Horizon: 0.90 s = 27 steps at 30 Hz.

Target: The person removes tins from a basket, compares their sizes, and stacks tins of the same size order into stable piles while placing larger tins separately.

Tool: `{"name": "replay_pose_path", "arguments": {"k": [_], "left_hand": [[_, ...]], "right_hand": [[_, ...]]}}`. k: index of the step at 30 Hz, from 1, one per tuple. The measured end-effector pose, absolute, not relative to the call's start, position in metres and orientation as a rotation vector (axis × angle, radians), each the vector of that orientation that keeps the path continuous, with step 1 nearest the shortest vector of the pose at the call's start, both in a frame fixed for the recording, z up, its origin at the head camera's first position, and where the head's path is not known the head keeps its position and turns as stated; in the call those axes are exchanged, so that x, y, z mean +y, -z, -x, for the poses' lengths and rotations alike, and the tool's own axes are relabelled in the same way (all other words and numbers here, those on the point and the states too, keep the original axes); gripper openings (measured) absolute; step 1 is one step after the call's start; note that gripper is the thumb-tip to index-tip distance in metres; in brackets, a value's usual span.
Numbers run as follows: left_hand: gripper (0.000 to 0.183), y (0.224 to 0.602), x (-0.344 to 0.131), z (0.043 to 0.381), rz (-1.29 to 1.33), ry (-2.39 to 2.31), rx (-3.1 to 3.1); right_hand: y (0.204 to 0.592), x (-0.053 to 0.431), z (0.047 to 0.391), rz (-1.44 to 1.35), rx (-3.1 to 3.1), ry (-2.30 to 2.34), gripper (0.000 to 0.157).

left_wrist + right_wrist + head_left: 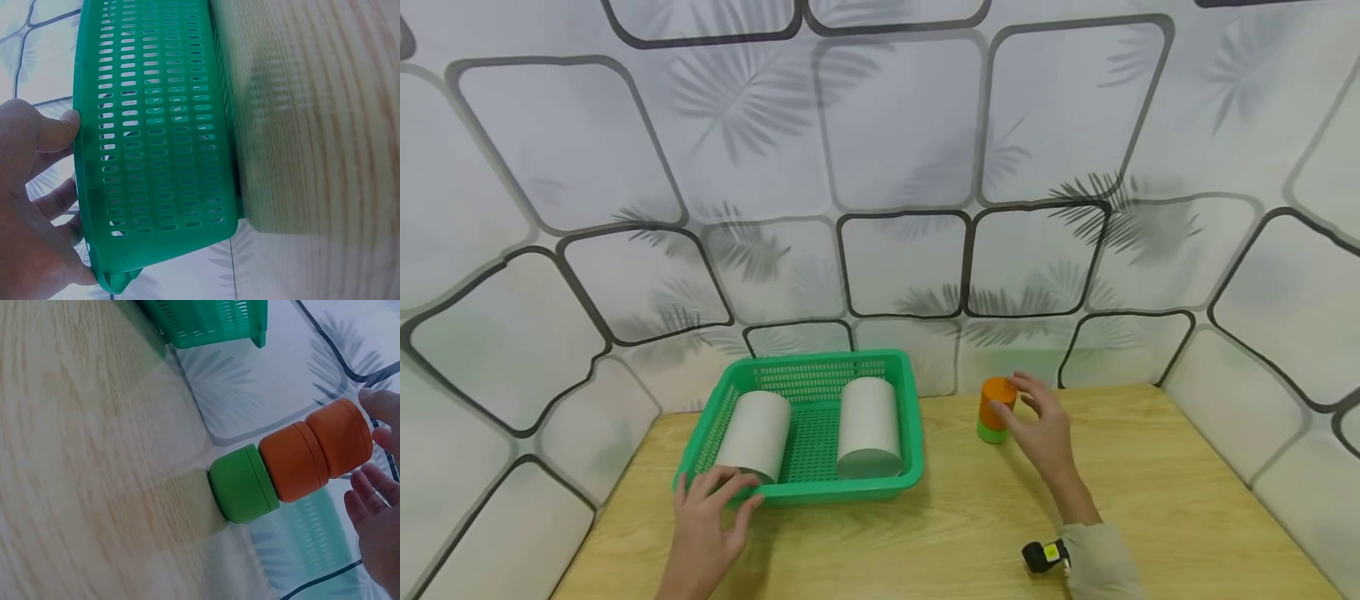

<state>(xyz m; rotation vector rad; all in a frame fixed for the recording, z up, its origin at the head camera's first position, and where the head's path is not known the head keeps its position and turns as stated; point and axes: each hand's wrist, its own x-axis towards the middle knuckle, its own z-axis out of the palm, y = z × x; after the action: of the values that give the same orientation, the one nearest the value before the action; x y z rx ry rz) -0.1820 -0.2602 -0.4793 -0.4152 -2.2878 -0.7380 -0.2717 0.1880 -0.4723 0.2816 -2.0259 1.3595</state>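
A green plastic basket (917,417) stands on the left part of the wooden table. Inside it two white cylinders lie on their sides, the left one (756,433) leaning toward the basket's wall and the right one (869,425) lying apart from it. My left hand (706,525) holds the basket's near-left rim, thumb outside and fingers over the edge. To the right stands an upright stack of small rounded cups: a green cup (244,484) at the bottom, an orange cup (294,462) in the middle and another orange cup (339,437) on top. My right hand (1041,429) spreads its fingers beside the top cup.
A patterned white cloth wall (902,267) encloses the wooden table (970,517) at the back and both sides. The stack stands close to the table's back edge. A small black camera (1037,557) sits at my right wrist.
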Motion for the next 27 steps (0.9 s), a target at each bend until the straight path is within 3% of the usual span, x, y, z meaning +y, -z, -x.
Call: {"name": "replay_pose_path", "arguments": {"k": [10, 17, 27], "left_hand": [[0.028, 0.479, -0.26, 0.181, 0.41, 0.737, -2.29], [0.028, 0.479, -0.259, 0.181, 0.411, 0.742, -2.293], [0.032, 0.48, -0.26, 0.181, 0.412, 0.731, -2.267]], "right_hand": [[0.447, 0.183, 0.258, -0.283, -1.964, -1.372, 0.035], [0.45, 0.187, 0.263, -0.378, -2.068, -1.357, 0.045], [0.43, 0.167, 0.248, -0.518, -2.229, -1.441, 0.047]]}}
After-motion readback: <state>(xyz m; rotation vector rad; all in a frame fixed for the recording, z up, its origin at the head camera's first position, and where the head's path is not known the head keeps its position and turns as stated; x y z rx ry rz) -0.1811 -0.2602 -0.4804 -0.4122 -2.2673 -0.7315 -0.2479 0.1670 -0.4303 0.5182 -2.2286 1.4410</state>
